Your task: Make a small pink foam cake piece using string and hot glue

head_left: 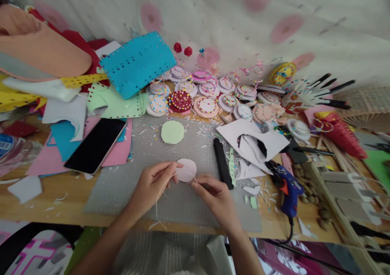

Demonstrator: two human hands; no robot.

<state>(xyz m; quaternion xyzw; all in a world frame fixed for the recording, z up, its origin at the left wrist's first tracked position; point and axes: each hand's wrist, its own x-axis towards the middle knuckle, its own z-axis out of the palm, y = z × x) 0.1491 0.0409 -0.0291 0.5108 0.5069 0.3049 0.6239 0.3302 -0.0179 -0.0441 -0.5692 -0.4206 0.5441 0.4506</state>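
A pale pink foam or paper disc (186, 170) is held up just above a grey cutting mat (122, 193). My left hand (159, 181) is closed at the disc's left edge, its fingertips pinching there. From that hand a thin whitish strip (157, 204) loops down towards the mat's front edge. At the disc's lower right edge, my right hand (215, 193) pinches thumb against forefinger, with a bit of the thin strip showing at the tips. Farther back on the mat lies a light green disc (172, 132).
Several decorated layered discs (207, 106) line the back. A phone (96, 145) lies on coloured sheets to the left. On the right are a black cutter (223, 163), a cut white sheet (252, 141) and a blue glue gun (289, 189). Another person's hand (18, 21) shows top left.
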